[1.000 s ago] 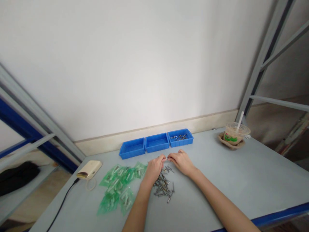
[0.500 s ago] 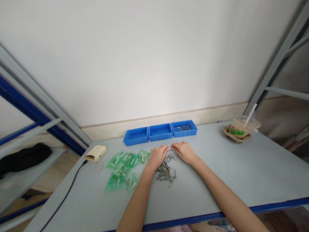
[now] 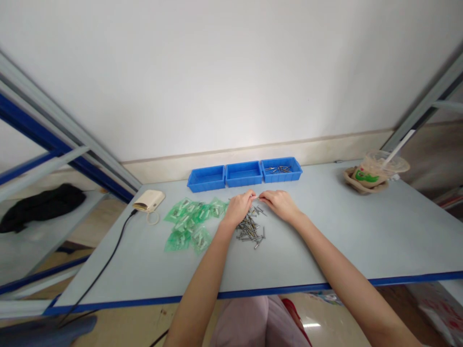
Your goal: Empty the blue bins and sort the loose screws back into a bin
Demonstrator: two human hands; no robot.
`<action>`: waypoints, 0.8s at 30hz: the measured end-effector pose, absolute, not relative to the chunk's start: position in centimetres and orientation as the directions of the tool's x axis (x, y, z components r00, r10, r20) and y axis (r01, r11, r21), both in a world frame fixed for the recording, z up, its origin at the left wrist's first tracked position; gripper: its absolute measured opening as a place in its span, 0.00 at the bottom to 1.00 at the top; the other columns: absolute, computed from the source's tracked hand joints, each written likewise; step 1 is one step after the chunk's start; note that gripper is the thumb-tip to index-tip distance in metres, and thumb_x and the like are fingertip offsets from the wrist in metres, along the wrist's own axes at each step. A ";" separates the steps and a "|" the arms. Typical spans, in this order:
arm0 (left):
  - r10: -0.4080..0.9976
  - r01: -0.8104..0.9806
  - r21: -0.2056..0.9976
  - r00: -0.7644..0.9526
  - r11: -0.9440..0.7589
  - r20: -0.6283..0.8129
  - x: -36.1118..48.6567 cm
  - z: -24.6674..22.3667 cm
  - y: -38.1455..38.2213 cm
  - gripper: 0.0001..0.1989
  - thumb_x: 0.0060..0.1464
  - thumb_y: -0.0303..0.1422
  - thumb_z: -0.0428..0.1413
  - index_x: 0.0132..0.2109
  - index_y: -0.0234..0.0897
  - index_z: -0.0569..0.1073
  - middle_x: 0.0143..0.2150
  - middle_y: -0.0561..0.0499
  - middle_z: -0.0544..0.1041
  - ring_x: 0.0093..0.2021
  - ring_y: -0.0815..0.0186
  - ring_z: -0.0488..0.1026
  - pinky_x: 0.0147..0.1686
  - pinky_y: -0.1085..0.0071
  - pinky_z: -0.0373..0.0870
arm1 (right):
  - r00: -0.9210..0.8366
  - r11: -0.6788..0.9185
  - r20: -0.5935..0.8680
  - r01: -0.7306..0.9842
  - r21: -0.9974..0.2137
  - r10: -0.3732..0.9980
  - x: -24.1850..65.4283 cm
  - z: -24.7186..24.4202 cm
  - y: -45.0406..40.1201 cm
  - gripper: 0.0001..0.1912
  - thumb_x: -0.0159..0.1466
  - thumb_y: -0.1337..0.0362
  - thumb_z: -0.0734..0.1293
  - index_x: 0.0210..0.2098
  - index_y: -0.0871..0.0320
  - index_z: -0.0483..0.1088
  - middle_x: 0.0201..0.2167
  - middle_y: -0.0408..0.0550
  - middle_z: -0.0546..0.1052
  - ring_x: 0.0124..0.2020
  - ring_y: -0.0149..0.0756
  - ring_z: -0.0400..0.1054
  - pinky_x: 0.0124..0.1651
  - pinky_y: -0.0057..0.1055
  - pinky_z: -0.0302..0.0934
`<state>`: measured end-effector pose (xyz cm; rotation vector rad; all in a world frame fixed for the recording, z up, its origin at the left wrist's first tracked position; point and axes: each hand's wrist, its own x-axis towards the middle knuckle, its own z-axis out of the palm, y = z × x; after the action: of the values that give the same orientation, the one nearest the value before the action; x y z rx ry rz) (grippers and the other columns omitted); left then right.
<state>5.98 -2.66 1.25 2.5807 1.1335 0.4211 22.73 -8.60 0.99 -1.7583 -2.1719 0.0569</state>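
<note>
Fingertips of my left hand [image 3: 240, 206] and my right hand [image 3: 280, 203] meet above the table, both closed in a pinch. Between them is a thin, small metal pin [image 3: 257, 198], mostly covered by the fingers. Just below lies a loose pile of small metal pins [image 3: 249, 228], partly hidden by my left hand. Several green plastic bags [image 3: 188, 219] with small metal parts inside lie left of my left hand. Behind my hands a blue tray [image 3: 282, 177] holds some metal pins.
Two more blue trays [image 3: 206, 186] [image 3: 244, 180] stand in the same row against the wall. At left sits a cream-coloured device [image 3: 149, 200] with a black cable [image 3: 112, 255]. A drink cup with a straw [image 3: 372, 174] rests in a cardboard holder [image 3: 365, 189] at right.
The view has tilted down, so the table sits higher and my lap shows. Both hands still pinch at nearly the same spot over the pile.
</note>
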 end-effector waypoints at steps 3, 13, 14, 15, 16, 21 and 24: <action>0.740 0.641 0.405 0.653 -0.653 0.159 6.0 1.2 -2.6 0.14 0.62 0.38 0.43 0.44 0.38 0.70 0.26 0.54 0.73 0.30 0.68 0.71 0.32 0.75 0.60 | -0.165 0.221 0.241 0.948 -0.227 0.956 22.8 0.8 -8.6 0.13 0.67 0.61 0.55 0.41 0.56 0.70 0.37 0.47 0.77 0.34 0.35 0.70 0.37 0.27 0.53; 0.726 0.640 0.362 0.662 -0.678 0.187 5.9 1.6 -2.8 0.16 0.62 0.38 0.42 0.38 0.39 0.72 0.31 0.52 0.76 0.33 0.67 0.72 0.33 0.76 0.59 | -0.184 0.246 0.255 0.940 -0.235 0.949 22.9 0.5 -8.5 0.14 0.68 0.61 0.54 0.43 0.56 0.69 0.39 0.48 0.76 0.34 0.33 0.69 0.38 0.27 0.54; 0.732 0.649 0.357 0.656 -0.672 0.183 5.9 1.6 -2.8 0.16 0.62 0.39 0.42 0.38 0.39 0.72 0.32 0.51 0.76 0.34 0.67 0.72 0.33 0.75 0.59 | -0.186 0.248 0.258 0.941 -0.233 0.948 22.9 0.5 -8.5 0.14 0.68 0.61 0.54 0.43 0.56 0.69 0.38 0.48 0.76 0.34 0.33 0.69 0.38 0.27 0.54; 0.741 0.658 0.359 0.648 -0.662 0.177 6.0 1.6 -2.8 0.16 0.61 0.40 0.43 0.39 0.39 0.72 0.32 0.51 0.76 0.34 0.66 0.72 0.33 0.75 0.59 | -0.188 0.250 0.260 0.941 -0.230 0.947 22.9 0.5 -8.5 0.14 0.68 0.62 0.54 0.43 0.57 0.69 0.38 0.48 0.76 0.34 0.33 0.69 0.38 0.27 0.54; 0.750 0.665 0.366 0.639 -0.650 0.170 6.0 1.6 -2.8 0.15 0.61 0.41 0.43 0.41 0.40 0.72 0.32 0.52 0.76 0.34 0.67 0.72 0.33 0.75 0.59 | -0.191 0.253 0.262 0.940 -0.228 0.946 22.9 0.4 -8.5 0.14 0.68 0.63 0.54 0.43 0.57 0.70 0.38 0.49 0.76 0.34 0.33 0.70 0.38 0.27 0.54; 0.747 0.657 0.380 0.643 -0.652 0.170 6.0 1.6 -2.8 0.14 0.61 0.40 0.45 0.43 0.41 0.71 0.31 0.53 0.76 0.33 0.68 0.72 0.32 0.75 0.59 | -0.197 0.257 0.265 0.943 -0.212 0.944 22.9 0.5 -8.5 0.14 0.67 0.66 0.53 0.45 0.55 0.68 0.40 0.47 0.76 0.35 0.34 0.70 0.38 0.27 0.54; 0.745 0.665 0.359 0.647 -0.655 0.160 5.9 1.8 -2.9 0.15 0.62 0.39 0.43 0.38 0.40 0.72 0.31 0.52 0.76 0.33 0.67 0.72 0.32 0.75 0.58 | -0.192 0.247 0.258 0.948 -0.201 0.947 22.7 0.5 -8.4 0.13 0.68 0.63 0.54 0.45 0.56 0.67 0.39 0.48 0.76 0.34 0.34 0.70 0.38 0.28 0.53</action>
<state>5.94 -2.90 1.79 2.6005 1.1381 0.4296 22.72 -8.45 0.54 -1.7474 -2.1987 -0.0050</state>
